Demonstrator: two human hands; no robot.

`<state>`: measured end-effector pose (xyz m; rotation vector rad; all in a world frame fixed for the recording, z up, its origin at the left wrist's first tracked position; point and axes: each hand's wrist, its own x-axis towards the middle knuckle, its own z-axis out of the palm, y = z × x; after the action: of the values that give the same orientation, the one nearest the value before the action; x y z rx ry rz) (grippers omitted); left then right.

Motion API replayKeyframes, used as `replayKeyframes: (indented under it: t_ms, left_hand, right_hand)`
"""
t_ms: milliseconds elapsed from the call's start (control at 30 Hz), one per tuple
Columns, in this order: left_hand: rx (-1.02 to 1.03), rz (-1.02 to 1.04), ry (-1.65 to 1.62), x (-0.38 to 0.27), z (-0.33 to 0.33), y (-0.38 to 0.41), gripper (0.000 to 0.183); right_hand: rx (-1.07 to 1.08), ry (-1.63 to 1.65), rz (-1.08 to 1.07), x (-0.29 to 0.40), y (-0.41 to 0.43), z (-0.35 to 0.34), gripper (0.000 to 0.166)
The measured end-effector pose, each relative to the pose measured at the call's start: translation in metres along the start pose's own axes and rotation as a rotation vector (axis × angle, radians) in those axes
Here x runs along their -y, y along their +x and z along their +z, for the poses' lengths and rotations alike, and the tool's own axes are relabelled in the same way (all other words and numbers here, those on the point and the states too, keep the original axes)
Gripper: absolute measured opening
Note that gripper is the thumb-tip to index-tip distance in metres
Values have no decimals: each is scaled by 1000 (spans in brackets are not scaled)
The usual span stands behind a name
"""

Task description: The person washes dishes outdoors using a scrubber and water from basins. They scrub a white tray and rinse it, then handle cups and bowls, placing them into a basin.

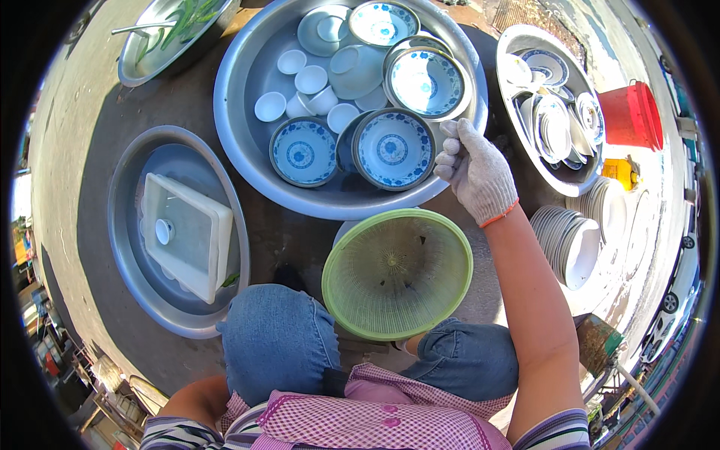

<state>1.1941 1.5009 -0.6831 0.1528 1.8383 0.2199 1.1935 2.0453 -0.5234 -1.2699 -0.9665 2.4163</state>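
My right hand [477, 169], in a whitish knit glove with an orange cuff edge, is raised over the near right rim of a large metal basin [315, 209]. Its fingers are curled, and whether something thin is between them cannot be told. Nearest to it is a blue-patterned bowl [392, 147]; another patterned bowl [304, 151] stands left of it. Small white cups [310, 80], more bowls and a sunlit patterned bowl [427, 81] lie farther back in the basin. My left hand is out of view, hidden below my left knee. A green plastic strainer basket [397, 275] stands between my knees.
At left, a metal basin [121, 236] holds a white plastic tray [216, 253] with a small cup. A basin with green leaves [185, 22] stands back left. At right are an oval basin [506, 101] of dishes and spoons, stacked plates [582, 256], a red bucket [630, 115] and a yellow container [619, 171].
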Motion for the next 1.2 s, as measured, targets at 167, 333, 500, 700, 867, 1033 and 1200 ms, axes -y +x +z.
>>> replayKeyframes:
  t_ms: [167, 333, 500, 700, 867, 1033, 1200]
  left_hand:
    - [0, 211, 167, -40, -55, 41, 25]
    - [102, 491, 152, -124, -87, 55, 25]
    - [472, 638, -144, -182, -73, 49, 26]
    - [873, 545, -730, -177, -55, 62, 26]
    - [484, 1023, -373, -215, -111, -35, 19]
    - [201, 1032, -606, -196, -165, -42, 22]
    - [9, 1158, -1187, -105, -248, -99, 18]
  right_hand:
    - [36, -30, -107, 10, -19, -20, 33]
    - [-129, 37, -228, 26, -55, -35, 30]
    - [-254, 23, -344, 33, -110, -9, 30]
    - [-270, -22, -340, -6, -154, -1, 28]
    - [-292, -33, -398, 3, -160, -49, 26]
    - [103, 247, -563, 35, -185, -51, 28]
    - [186, 338, -488, 23, -183, -58, 25]
